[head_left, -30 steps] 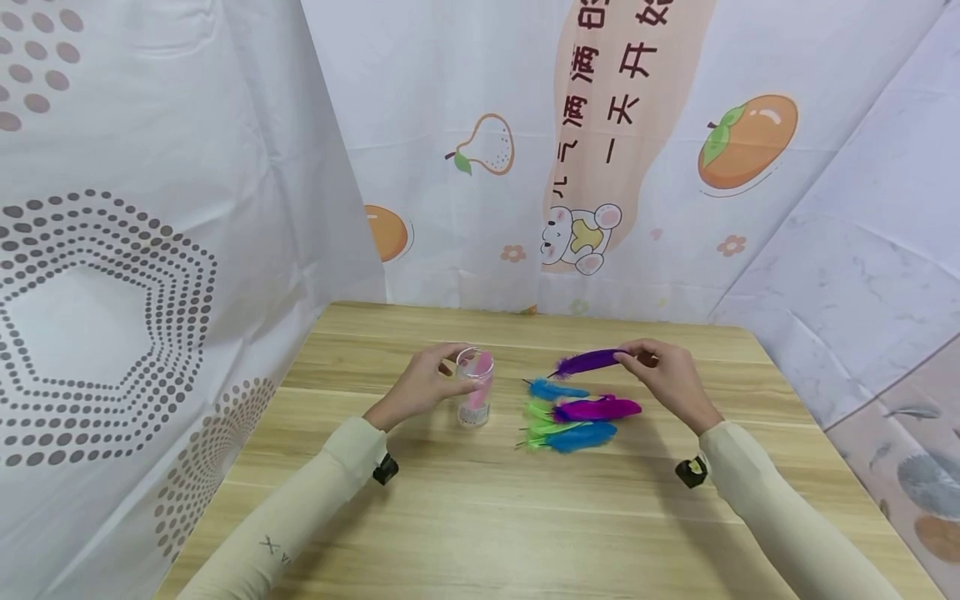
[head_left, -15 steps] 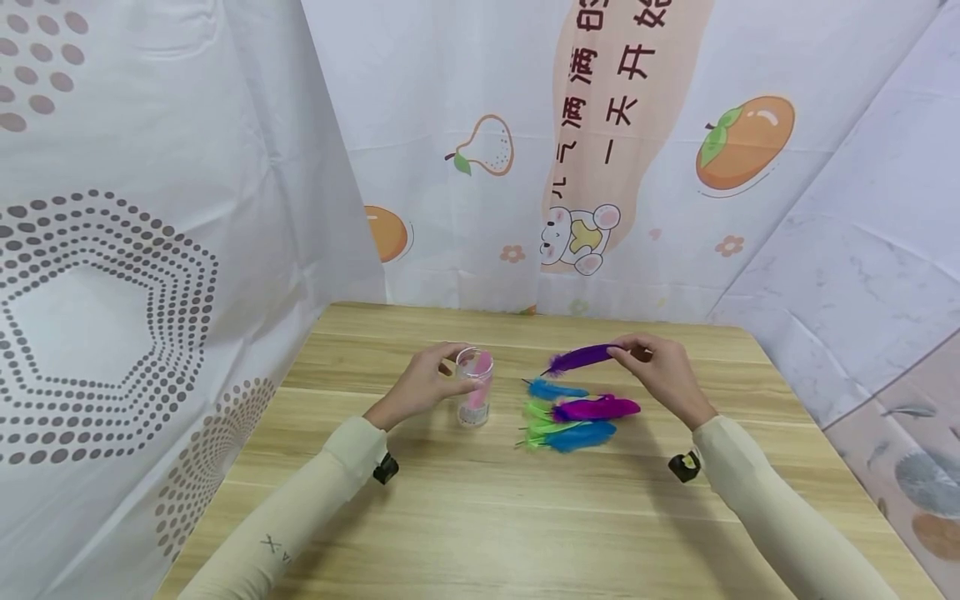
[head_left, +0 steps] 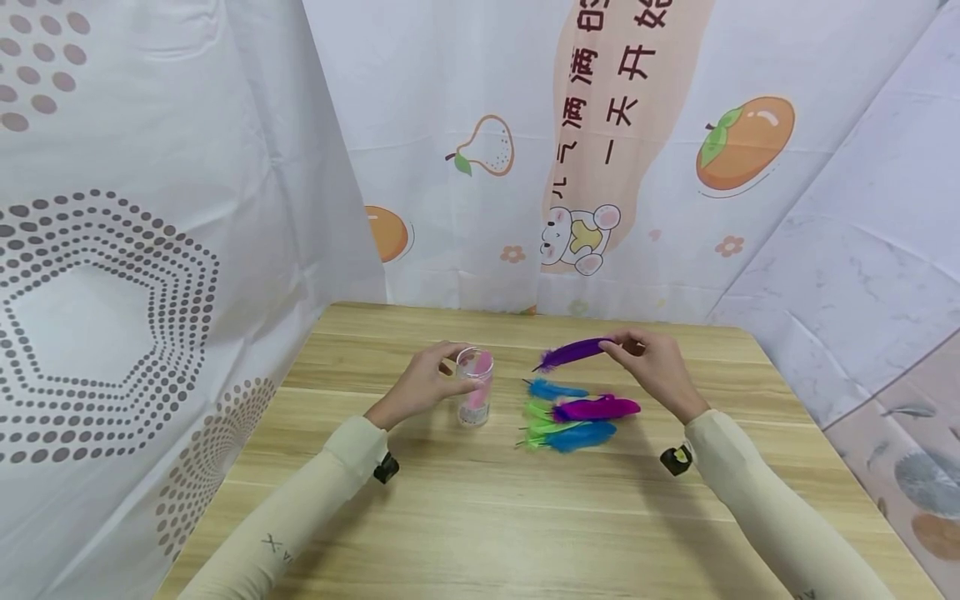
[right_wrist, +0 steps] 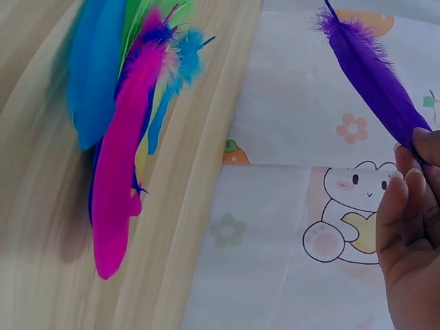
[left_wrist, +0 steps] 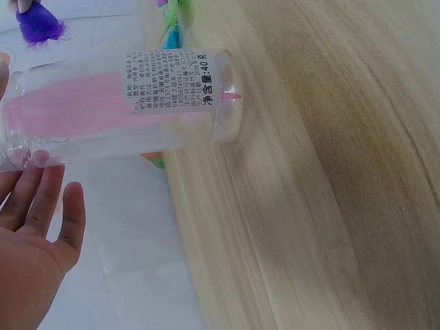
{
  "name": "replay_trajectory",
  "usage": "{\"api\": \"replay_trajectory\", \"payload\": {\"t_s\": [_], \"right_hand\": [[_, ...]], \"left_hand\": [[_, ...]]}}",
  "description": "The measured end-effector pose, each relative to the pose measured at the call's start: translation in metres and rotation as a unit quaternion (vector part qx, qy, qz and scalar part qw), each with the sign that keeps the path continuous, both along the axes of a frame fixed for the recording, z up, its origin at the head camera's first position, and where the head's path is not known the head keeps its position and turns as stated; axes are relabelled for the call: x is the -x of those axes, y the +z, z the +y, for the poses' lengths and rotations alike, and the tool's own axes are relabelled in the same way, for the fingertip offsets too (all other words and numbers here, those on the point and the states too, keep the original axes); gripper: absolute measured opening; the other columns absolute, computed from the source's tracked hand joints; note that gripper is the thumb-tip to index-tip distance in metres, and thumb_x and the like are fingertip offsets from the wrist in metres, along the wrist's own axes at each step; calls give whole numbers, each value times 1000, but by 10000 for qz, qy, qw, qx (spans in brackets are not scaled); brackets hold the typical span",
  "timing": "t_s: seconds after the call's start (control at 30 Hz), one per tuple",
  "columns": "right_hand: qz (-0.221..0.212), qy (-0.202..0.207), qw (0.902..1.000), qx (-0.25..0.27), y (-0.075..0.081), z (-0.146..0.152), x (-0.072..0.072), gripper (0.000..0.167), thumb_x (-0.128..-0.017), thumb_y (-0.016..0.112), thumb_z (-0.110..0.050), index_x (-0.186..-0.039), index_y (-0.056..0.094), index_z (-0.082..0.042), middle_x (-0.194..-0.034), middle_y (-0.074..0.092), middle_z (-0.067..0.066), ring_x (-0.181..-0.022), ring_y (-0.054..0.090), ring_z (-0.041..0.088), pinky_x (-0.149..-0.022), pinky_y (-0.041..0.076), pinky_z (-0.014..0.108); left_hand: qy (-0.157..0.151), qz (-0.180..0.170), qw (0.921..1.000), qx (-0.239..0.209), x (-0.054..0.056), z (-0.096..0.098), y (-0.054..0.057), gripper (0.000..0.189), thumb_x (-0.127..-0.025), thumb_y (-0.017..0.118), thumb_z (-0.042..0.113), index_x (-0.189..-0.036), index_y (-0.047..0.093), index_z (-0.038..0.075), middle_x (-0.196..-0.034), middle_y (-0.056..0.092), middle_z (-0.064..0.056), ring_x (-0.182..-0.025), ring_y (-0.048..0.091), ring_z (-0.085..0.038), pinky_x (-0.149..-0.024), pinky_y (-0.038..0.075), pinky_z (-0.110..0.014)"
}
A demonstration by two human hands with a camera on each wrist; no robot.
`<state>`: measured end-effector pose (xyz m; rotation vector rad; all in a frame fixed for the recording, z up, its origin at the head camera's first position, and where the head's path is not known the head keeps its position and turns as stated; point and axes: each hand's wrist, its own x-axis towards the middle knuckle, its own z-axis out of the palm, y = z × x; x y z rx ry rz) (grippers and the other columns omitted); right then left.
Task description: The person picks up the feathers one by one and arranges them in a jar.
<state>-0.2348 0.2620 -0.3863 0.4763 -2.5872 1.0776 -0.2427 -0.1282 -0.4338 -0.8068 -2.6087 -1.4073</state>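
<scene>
My left hand (head_left: 420, 382) holds a clear plastic jar (head_left: 473, 413) near its rim, thumb on one side and fingers on the other. The jar stands upright on the table, and a pink feather (left_wrist: 69, 104) is inside it. A printed label (left_wrist: 165, 86) shows near its base. My right hand (head_left: 654, 367) pinches a purple feather (head_left: 573, 352) by its vane tip between thumb and fingers. Its bare quill points left toward the jar, above the table. Below lie a magenta feather (head_left: 603, 407), a blue feather (head_left: 583, 436), a smaller blue feather (head_left: 557, 389) and green feathers (head_left: 536, 432).
The wooden table (head_left: 480, 517) ends at a back edge close behind the jar. A printed curtain (head_left: 465, 75) hangs behind it, with more white cloth (head_left: 255, 183) at the left side. In the right wrist view the loose feathers overlap, with a yellow one (right_wrist: 142, 161) partly hidden.
My right hand has moved left and slightly away from me, carrying the purple feather nearer to the jar. The left hand and the jar stay in place.
</scene>
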Motion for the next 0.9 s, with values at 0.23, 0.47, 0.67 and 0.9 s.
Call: {"api": "replay_trajectory", "payload": {"t_s": [0.23, 0.47, 0.67, 0.9], "right_hand": [[32, 48, 10000, 36, 3, -5, 2, 24, -98, 72, -35, -104, 79, -13, -92, 75, 4, -78, 65, 19, -66, 51, 19], [107, 98, 9999, 70, 5, -10, 5, 21, -98, 73, -31, -103, 78, -12, -93, 75, 5, -78, 65, 18, -66, 51, 18], [76, 132, 9998, 104, 6, -15, 7, 21, -98, 73, -31, -105, 78, -11, -95, 75, 4, -81, 65, 19, -70, 52, 16], [64, 227, 9995, 191, 9, -23, 8, 21, -98, 73, -33, -105, 78, -14, -93, 74, 2, -78, 63, 20, -66, 52, 20]], "left_hand": [[-14, 7, 10000, -16, 1, 0, 0, 57, -85, 86, 36, -135, 66, 15, -115, 68, -2, -106, 60, -17, -88, 55, -38], [12, 69, 10000, 30, 1, 0, -2, 59, -86, 86, 35, -137, 65, 12, -116, 68, -2, -106, 60, -17, -88, 57, -40], [22, 72, 10000, 31, 0, 0, -1, 59, -86, 86, 33, -136, 65, 11, -117, 68, -2, -107, 61, -19, -88, 57, -41], [19, -19, 10000, 20, 1, 0, 0, 58, -86, 87, 32, -136, 66, 12, -117, 68, -2, -106, 60, -19, -89, 56, -39]]}}
